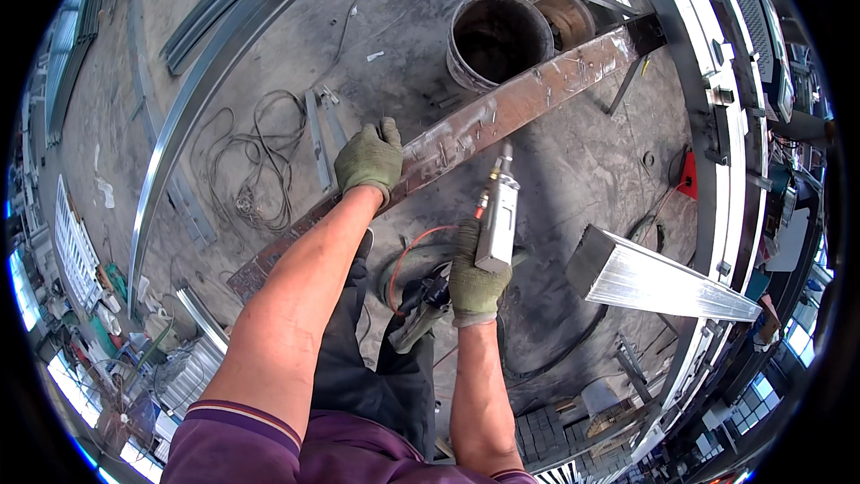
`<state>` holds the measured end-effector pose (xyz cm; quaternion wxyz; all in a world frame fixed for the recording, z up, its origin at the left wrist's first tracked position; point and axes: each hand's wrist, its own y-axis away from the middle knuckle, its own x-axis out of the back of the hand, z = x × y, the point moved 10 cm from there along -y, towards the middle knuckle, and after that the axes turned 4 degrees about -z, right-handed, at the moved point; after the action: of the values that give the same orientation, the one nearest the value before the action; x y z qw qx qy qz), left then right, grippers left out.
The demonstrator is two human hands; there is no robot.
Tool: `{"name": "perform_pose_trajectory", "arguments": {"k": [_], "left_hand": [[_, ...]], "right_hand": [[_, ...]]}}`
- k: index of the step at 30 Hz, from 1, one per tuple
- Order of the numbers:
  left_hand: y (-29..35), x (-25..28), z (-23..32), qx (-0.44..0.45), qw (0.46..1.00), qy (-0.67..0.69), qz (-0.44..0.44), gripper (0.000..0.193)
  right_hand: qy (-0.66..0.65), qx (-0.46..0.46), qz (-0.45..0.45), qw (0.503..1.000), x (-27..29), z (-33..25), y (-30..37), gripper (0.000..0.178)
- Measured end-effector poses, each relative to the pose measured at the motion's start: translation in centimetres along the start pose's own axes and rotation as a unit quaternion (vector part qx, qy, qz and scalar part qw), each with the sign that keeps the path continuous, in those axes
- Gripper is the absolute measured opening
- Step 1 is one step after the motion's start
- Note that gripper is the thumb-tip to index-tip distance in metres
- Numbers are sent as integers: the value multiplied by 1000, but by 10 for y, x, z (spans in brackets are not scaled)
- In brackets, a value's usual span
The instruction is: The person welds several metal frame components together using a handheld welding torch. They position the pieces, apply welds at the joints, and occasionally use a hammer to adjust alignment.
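A long rusty steel bar (502,112) runs slantwise in front of me, from lower left to upper right. My left hand (369,161), in a green work glove, is over its far edge, fingers curled in; whatever they may hold is hidden. Closer to my body, my gloved right hand (477,280) grips a silver, boxy welding gun (498,229). Its narrow nozzle (506,154) points away from me at the bar, with a gap between them. An orange hose (408,246) curves below the bar, left of my right hand.
Behind the bar stand a dark bucket (457,58) and a smaller brownish one (578,13). Coiled cable (269,148) lies on the concrete floor at left. A bright metal box section (663,282) juts in from the right, near a long steel frame (730,152).
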<state>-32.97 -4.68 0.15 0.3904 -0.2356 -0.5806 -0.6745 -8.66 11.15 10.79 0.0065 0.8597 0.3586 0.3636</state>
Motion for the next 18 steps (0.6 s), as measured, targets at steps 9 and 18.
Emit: {"name": "perform_pose_trajectory", "arguments": {"k": [9, 18], "left_hand": [[1, 1, 0, -9, 1000, -1, 16, 64], [2, 1, 1, -2, 1000, -9, 4, 64]], "right_hand": [[-35, 75, 51, 995, 35, -29, 11, 18], [18, 137, -50, 989, 27, -34, 21, 18]]}}
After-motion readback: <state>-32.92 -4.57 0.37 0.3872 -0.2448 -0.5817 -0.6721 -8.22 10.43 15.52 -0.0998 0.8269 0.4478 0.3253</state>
